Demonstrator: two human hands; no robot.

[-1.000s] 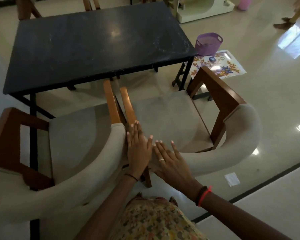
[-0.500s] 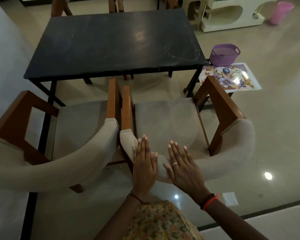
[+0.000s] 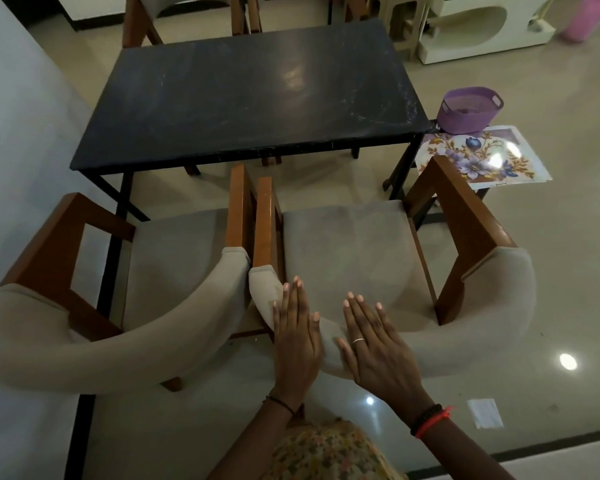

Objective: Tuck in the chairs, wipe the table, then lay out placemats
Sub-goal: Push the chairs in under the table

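Note:
A black rectangular table point(image 3: 250, 95) stands ahead of me. Two wooden armchairs with beige cushions face it side by side: the left chair point(image 3: 174, 268) and the right chair point(image 3: 350, 251). My left hand point(image 3: 297, 341) and my right hand point(image 3: 374, 344) lie flat, fingers straight, pressing on the padded curved backrest of the right chair. The front edges of both seats sit close to the table's near edge. A floral placemat point(image 3: 482, 157) lies on a low stool to the right of the table.
A purple basket point(image 3: 470, 110) sits by the placemat. More wooden chairs point(image 3: 187, 15) stand at the table's far side. A white cabinet point(image 3: 478, 29) and pink bin point(image 3: 589, 15) are at back right. A grey wall runs along the left.
The right chair has slid forward toward the table under my flat hands, and my view has moved closer and shifted left. The left chair has stayed in place.

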